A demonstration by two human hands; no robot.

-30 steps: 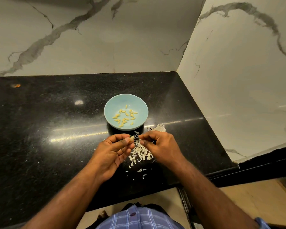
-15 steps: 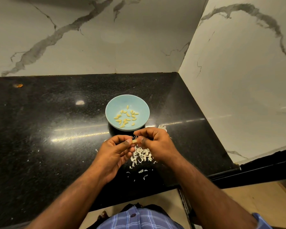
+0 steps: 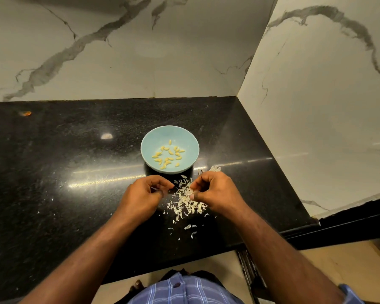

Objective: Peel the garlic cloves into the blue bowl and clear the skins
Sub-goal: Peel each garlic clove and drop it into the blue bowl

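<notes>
The blue bowl (image 3: 145, 148) stands on the black counter and holds several peeled yellow garlic cloves (image 3: 168, 155). In front of it lies a loose pile of white skins (image 3: 185, 201). My left hand (image 3: 144, 195) hovers left of the pile with its fingers curled onto the thumb, as in a pinch. The clove it held earlier is hidden inside. My right hand (image 3: 216, 193) is over the pile's right side, its fingertips and thumb curled round a pale bit of skin. The hands are a little apart.
A whitish garlic remnant (image 3: 214, 168) lies just behind my right hand. Stray skin flakes (image 3: 188, 227) dot the counter toward its front edge (image 3: 184, 257). Marble walls close the back and right. A small orange speck (image 3: 26, 113) sits far left.
My hands met at the clove half a second ago and have now pulled apart. The right hand moved right over the skins; the clove is no longer visible.
</notes>
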